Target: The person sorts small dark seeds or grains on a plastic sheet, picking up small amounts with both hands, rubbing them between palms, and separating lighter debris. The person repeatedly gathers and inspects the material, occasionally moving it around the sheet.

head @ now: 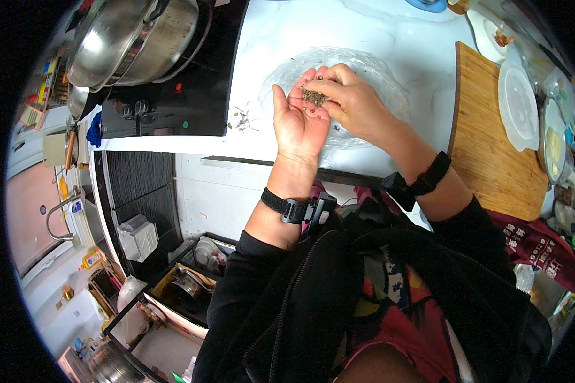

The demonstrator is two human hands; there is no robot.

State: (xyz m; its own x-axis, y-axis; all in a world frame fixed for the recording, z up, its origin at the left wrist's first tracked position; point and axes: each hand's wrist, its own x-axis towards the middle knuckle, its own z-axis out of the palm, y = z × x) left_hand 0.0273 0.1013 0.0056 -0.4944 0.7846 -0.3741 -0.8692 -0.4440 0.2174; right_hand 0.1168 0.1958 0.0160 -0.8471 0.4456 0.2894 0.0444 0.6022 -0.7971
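Note:
My left hand [299, 115] is palm up above the counter, with its fingers stretched out. A small heap of brown dried bits, like peppercorns or spice husks [314, 97], rests on its palm and fingers. My right hand [357, 98] reaches over from the right, its thumb and fingertips pinching into the heap. A few loose bits cling to the left palm around it. Below both hands a clear plastic bag [378, 72] lies spread flat on the white marbled counter [268, 28], with a few dark specks on it.
Stem and leaf scraps [240, 119] lie left of the bag, beside a black cooktop [191, 112] bearing a large steel pot [134, 43]. To the right are a wooden cutting board [493, 143] and a white scalloped dish [518, 105]. An open drawer [160, 344] stands out at lower left.

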